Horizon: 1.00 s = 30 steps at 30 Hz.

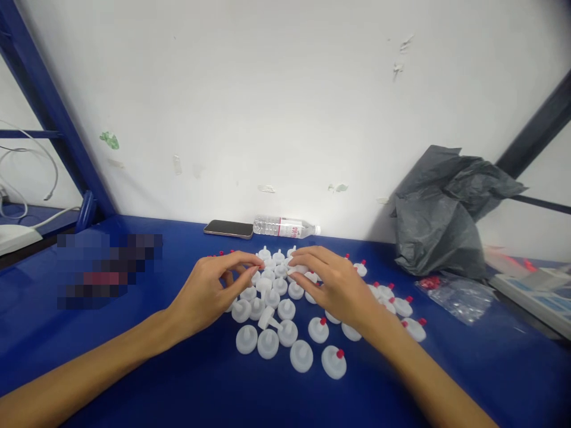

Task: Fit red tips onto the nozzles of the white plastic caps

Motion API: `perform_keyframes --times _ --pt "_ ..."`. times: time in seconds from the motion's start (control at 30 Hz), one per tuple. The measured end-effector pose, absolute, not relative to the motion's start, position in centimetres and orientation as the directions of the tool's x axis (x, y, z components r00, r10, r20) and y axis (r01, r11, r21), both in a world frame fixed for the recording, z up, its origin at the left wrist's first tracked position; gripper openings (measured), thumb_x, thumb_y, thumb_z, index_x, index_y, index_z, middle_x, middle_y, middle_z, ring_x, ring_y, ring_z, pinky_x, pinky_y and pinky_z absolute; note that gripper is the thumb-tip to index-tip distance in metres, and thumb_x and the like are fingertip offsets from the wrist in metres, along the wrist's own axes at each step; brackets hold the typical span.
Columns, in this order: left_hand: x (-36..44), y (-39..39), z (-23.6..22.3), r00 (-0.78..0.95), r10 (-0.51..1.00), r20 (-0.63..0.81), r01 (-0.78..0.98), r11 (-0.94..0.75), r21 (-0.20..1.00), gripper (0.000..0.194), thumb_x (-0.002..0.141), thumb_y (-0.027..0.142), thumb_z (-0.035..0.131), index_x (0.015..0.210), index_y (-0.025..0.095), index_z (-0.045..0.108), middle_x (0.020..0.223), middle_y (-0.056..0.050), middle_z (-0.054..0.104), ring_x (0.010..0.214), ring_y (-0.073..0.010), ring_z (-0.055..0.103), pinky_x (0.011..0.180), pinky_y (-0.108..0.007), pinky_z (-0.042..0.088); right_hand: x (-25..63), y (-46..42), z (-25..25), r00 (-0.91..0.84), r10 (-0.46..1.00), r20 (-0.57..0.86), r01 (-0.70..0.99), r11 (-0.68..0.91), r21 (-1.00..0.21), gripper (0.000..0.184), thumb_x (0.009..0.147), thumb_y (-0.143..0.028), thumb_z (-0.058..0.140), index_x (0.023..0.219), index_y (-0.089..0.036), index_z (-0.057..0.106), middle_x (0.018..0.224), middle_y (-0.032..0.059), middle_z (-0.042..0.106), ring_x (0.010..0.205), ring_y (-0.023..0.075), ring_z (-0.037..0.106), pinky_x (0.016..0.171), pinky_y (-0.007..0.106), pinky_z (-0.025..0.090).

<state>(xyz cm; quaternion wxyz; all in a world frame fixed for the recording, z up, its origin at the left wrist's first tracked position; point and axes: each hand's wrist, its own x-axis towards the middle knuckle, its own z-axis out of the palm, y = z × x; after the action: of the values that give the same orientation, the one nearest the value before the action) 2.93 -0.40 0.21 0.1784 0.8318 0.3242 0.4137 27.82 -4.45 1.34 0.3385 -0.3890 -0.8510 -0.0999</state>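
Note:
Several white plastic caps (268, 343) with nozzles lie spread on the blue table (187, 380); some carry small red tips (340, 353). My left hand (214, 291) hovers over the left of the pile, fingers curled in a pinch, with what it holds hidden. My right hand (332, 279) reaches in from the right, and its fingertips pinch a white cap (296, 269) near the pile's middle. The two sets of fingertips almost meet above the caps.
A phone (228, 229) and a lying water bottle (285, 227) rest against the white wall. A grey plastic bag (441, 220) slumps at the right, a clear bag of red tips (459, 294) in front of it. Blue shelf posts and white cables stand at far left.

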Motion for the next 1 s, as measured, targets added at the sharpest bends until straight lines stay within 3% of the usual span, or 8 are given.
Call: perform_keyframes --times 0.2,0.37,0.47,0.63,0.8,1.0 --pt "3.4 -1.3 0.0 0.536 0.577 0.617 0.271 -0.809 0.521 0.018 0.093 0.023 0.063 0.108 0.023 0.074 0.082 0.003 0.077 0.053 -0.0059 0.063 0.05 -0.014 0.049 26.4 -4.9 0.6 -0.485 0.52 0.703 0.701 0.712 -0.043 0.011 0.097 -0.02 0.057 0.103 -0.018 0.066 0.108 0.0102 0.072 0.097 0.0207 0.069 0.081 0.035 0.059" --pt "3.5 -1.4 -0.2 0.582 0.495 0.646 0.2 -0.856 0.476 0.016 0.094 0.018 0.062 0.103 0.021 0.075 0.094 -0.002 0.075 0.072 -0.0092 0.068 0.055 -0.015 0.05 25.7 -5.1 0.3 -0.497 0.516 0.698 0.693 0.72 -0.039 0.01 0.096 -0.017 0.058 0.101 -0.017 0.066 0.104 0.0087 0.073 0.092 0.02 0.069 0.08 0.034 0.058" --pt "3.5 -1.4 -0.3 0.594 0.471 0.652 0.184 -0.868 0.461 0.019 0.094 0.017 0.061 0.105 0.022 0.075 0.097 -0.004 0.073 0.073 -0.0097 0.066 0.056 -0.016 0.05 25.5 -5.1 0.0 -0.497 0.538 0.68 0.7 0.712 -0.051 0.01 0.096 -0.016 0.057 0.102 -0.017 0.066 0.104 0.0081 0.073 0.095 0.0198 0.069 0.082 0.033 0.057" --pt "3.7 -1.4 -0.5 0.589 0.466 0.66 0.185 -0.873 0.451 0.018 0.093 0.016 0.063 0.106 0.022 0.075 0.096 -0.004 0.072 0.07 -0.0087 0.064 0.054 -0.015 0.049 25.6 -5.2 -0.3 -0.505 0.563 0.654 0.728 0.685 -0.028 0.015 0.098 -0.02 0.055 0.111 -0.02 0.063 0.11 0.0066 0.072 0.095 0.0187 0.07 0.08 0.031 0.057" --pt "3.7 -1.4 -0.5 0.568 0.467 0.677 0.197 -0.877 0.439 0.016 0.094 0.017 0.062 0.102 0.019 0.075 0.093 -0.004 0.071 0.068 -0.0081 0.062 0.054 -0.015 0.048 25.4 -5.5 -0.1 -0.469 0.646 0.602 0.765 0.638 -0.09 0.023 0.099 -0.024 0.053 0.122 -0.023 0.058 0.111 0.0052 0.072 0.087 0.0177 0.072 0.072 0.028 0.057" --pt "3.5 -1.3 -0.5 0.529 0.547 0.649 0.272 -0.834 0.481 0.015 0.095 0.021 0.062 0.102 0.02 0.075 0.091 -0.002 0.07 0.067 -0.0075 0.061 0.053 -0.016 0.047 25.5 -5.6 0.0 -0.486 0.636 0.6 0.712 0.686 -0.15 0.03 0.098 -0.027 0.059 0.127 -0.024 0.054 0.116 0.0059 0.069 0.096 0.019 0.07 0.08 0.032 0.06"
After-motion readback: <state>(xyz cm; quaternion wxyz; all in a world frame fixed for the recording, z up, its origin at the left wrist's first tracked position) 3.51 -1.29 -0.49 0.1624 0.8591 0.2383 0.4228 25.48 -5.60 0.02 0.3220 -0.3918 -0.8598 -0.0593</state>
